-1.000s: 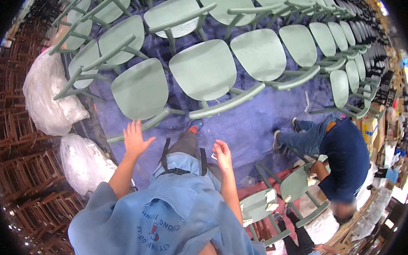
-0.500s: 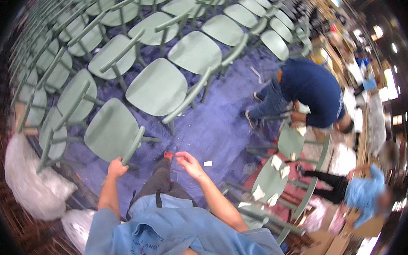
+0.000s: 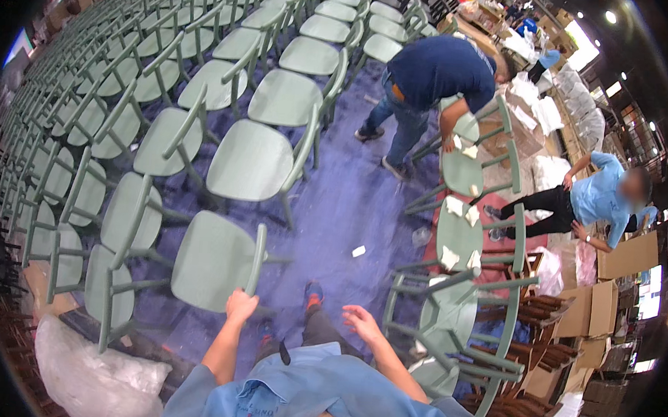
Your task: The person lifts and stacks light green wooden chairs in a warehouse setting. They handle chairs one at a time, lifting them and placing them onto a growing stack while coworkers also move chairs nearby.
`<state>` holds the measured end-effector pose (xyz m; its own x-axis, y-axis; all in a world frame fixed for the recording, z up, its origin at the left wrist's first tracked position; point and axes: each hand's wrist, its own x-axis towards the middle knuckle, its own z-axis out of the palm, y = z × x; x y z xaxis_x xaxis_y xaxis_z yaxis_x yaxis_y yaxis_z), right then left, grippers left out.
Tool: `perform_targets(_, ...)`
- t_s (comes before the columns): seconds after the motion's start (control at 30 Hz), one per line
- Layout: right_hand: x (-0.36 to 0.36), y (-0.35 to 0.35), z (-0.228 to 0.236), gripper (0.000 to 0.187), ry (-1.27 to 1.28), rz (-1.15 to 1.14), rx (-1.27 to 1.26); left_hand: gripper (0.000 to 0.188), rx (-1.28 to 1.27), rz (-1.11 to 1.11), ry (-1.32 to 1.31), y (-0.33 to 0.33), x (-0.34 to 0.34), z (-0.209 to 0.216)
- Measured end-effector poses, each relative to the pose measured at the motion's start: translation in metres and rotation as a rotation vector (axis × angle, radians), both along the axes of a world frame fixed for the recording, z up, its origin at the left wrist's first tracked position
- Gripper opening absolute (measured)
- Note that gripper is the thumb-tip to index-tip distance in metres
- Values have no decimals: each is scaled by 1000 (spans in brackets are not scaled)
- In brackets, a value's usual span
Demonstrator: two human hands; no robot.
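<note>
My left hand (image 3: 240, 305) is closed on the lower end of a pale green chair (image 3: 214, 261), near where its seat meets the backrest. This chair stands at the near end of the rows, just in front of me to the left. My right hand (image 3: 362, 322) hangs in the air with its fingers apart and nothing in it. To its right, another green chair (image 3: 449, 313) rests upside down on top of the near end of a line of chairs.
Rows of green chairs (image 3: 252, 159) cover the left and far floor. A co-worker in dark blue (image 3: 443, 72) bends over chairs holding white padding (image 3: 455, 207). Another person in light blue (image 3: 597, 198) stands farther right. Clear plastic wrap (image 3: 95, 366) lies near left; cardboard boxes (image 3: 591, 309) stand right.
My view has turned and shifted. My left hand keeps its hold on the chair; my right hand stays empty. The bending co-worker has reached down to a nearer chair with one arm.
</note>
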<state>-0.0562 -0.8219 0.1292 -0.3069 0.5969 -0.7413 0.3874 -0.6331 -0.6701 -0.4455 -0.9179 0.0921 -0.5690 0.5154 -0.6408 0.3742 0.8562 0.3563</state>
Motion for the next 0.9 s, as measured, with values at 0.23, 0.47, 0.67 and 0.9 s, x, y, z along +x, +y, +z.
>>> perform_targets(0.23, -62, -139, -13, 35, 135, -58, -42, 70, 146, -135, -78, -121, -53, 40)
perform_targets(0.47, -50, -207, -52, 42, -38, -190, -213, 49, 185, 7, -541, -170, -10, 93)
perform_targets(0.67, -32, -205, -100, 79, 51, -358, -314, 30, 205, 118, -604, -167, 29, 160)
perform_targets(0.9, -61, -155, -140, 121, 536, -1015, -552, 31, 269, 76, -663, -187, 57, 289)
